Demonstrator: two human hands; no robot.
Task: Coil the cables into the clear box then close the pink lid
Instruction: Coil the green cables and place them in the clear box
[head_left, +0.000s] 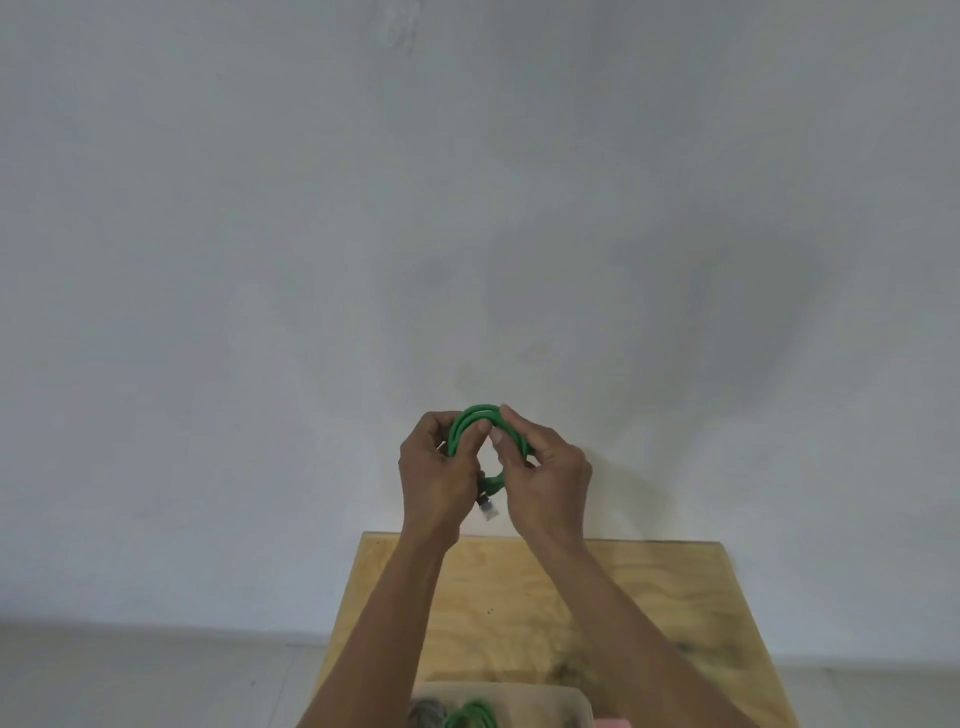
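Grey wall (260, 260); green cable (485, 415) coiled betw. both hands' grip.

Single head-worn view, forward and down over a plywood table (649, 597); close on raised hands; wall (260, 260) behind
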